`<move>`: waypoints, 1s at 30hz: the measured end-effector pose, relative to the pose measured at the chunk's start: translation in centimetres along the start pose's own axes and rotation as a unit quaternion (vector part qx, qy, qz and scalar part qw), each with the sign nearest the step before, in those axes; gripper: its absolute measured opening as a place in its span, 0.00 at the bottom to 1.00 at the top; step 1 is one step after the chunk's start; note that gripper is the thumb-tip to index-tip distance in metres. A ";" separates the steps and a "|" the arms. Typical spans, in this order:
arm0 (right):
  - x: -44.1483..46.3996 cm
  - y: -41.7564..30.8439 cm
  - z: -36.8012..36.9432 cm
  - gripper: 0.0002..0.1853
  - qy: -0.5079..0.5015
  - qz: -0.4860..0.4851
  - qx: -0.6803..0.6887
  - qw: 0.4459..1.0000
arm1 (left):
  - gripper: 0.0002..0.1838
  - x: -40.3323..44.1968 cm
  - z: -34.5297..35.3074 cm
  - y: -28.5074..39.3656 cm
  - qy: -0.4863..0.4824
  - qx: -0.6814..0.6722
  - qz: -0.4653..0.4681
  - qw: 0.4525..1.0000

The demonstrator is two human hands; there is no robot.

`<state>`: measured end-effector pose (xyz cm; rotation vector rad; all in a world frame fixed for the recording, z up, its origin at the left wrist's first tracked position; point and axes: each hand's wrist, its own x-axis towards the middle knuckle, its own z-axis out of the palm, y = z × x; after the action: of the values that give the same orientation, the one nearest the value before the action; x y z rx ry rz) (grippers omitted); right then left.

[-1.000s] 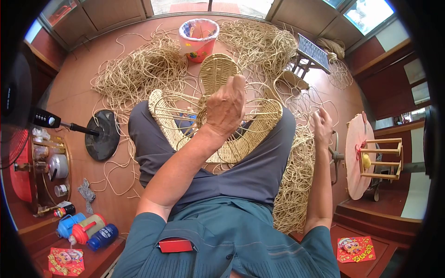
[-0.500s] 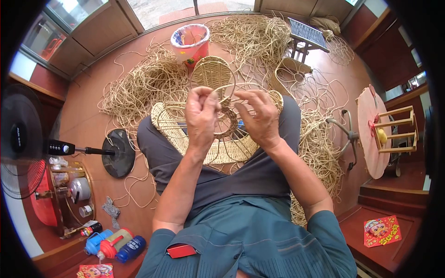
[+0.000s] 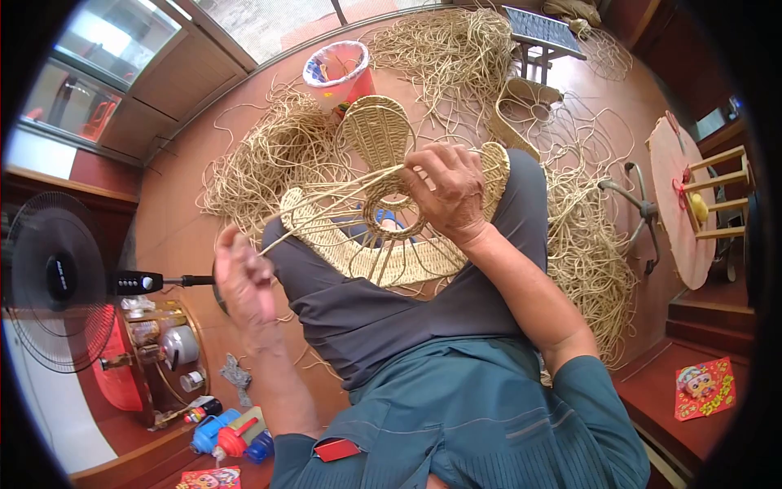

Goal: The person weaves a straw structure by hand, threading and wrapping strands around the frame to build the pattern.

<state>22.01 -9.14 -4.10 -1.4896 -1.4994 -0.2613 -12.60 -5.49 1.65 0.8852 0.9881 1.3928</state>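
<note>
A woven piece of pale straw cord (image 3: pixel 383 265) rests across my lap, with a round braided ring (image 3: pixel 371 213) and thin spokes at its middle. Behind the ring rises a rounded woven panel (image 3: pixel 375 134). My right hand (image 3: pixel 446 187) is closed at the ring's upper right, pinching straw cords (image 3: pixel 338 194) that stretch from its fingertips toward the left. Out beyond my left knee, near the cord ends, is my left hand (image 3: pixel 246 277). Its fingers look curled but are smeared by motion, so whether a cord is between them is unclear.
Heaps of loose straw cord (image 3: pixel 273 155) lie on the tiled floor. A red lined bin (image 3: pixel 352 85) stands ahead. On the left are a fan (image 3: pixel 61 277) and bottles (image 3: pixel 236 436); on the right, a round pink board (image 3: pixel 680 212) and a small wooden stool (image 3: pixel 721 196).
My left hand has moved from the ring out to the left and down. My right hand has shifted slightly left and stays at the weave. The cords now stretch leftward, and the view has turned.
</note>
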 end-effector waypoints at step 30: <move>-0.5 -0.4 0.6 0.06 0.043 0.099 0.016 0.994 | 0.12 -10.5 7.7 -8.2 -0.317 0.514 0.175 0.778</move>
<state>21.30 -9.09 -4.59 -1.5682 -1.2730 -0.1788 -1.84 -15.51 -2.90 2.2781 1.0335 0.6058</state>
